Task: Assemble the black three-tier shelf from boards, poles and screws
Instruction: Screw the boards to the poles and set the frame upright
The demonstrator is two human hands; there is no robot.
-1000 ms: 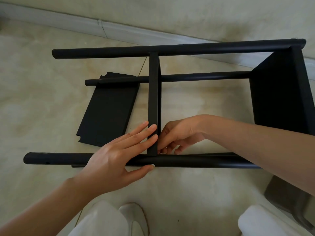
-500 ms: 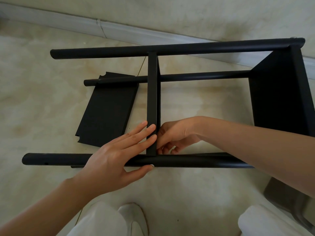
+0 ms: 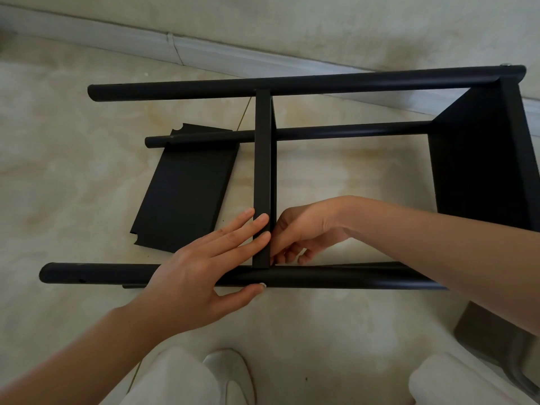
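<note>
The black shelf frame lies on its side on the floor. Its far pole (image 3: pixel 321 83), lower back pole (image 3: pixel 350 131) and near pole (image 3: pixel 321 277) run left to right. They join an end board (image 3: pixel 479 159) at the right and a middle board (image 3: pixel 263 156) seen edge-on. My left hand (image 3: pixel 201 273) lies across the near pole, with straight fingers pressing the middle board's edge and the thumb on the pole's near side. My right hand (image 3: pixel 306 229) has curled fingers against the board's right face at the pole joint. What they hold is hidden. A loose board (image 3: pixel 187 188) lies flat at the left.
A pale baseboard (image 3: pixel 233 58) and wall run behind the frame. A grey object (image 3: pixel 496 340) sits on the floor at the lower right. My knees and a light shoe (image 3: pixel 230 372) are at the bottom edge. Bare tiled floor stretches to the left.
Both hands stay at the joint of the middle board and the near pole. Only the right hand's fingers shift slightly.
</note>
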